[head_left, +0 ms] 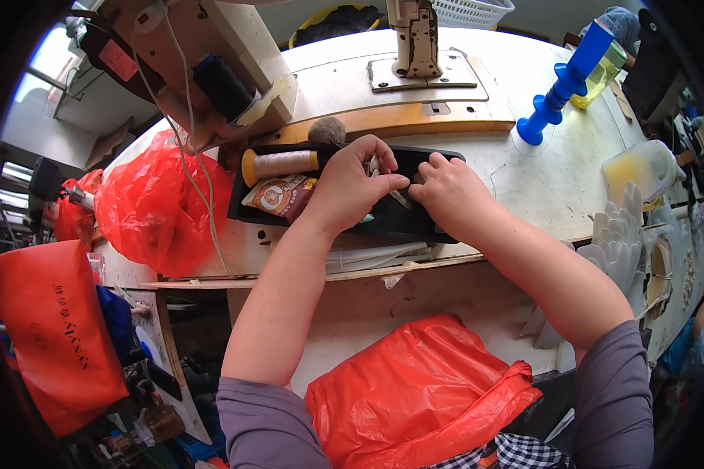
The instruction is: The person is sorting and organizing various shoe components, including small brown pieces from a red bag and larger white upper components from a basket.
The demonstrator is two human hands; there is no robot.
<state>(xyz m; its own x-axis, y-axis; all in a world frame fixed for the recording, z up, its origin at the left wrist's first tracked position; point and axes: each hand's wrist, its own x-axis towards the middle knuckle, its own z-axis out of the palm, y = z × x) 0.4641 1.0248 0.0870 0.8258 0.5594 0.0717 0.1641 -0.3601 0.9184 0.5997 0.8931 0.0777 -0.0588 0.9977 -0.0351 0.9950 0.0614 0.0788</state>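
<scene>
Both my hands work over a black tray (405, 228) on the white table. My left hand (350, 186) is closed, thumb and forefinger pinching a small metal piece (374, 166) whose kind I cannot make out. Just to its right, my right hand (455, 194) reaches into the tray with curled fingers; whatever they hold, if anything, is hidden. Between the hands lies a thin metallic strip (400, 200). In the tray's left part are a yellow spool of pale thread (285, 163) and a brown-and-white snack packet (280, 195). A fuzzy brown ball (327, 131) sits at the tray's back edge.
A sewing machine (413, 47) stands behind the tray, with a dark thread cone (220, 82) at left. Red plastic bags lie left of the tray (160, 207) and on my lap (414, 391). At right are a blue spool stand (551, 98) and a clear container (640, 168).
</scene>
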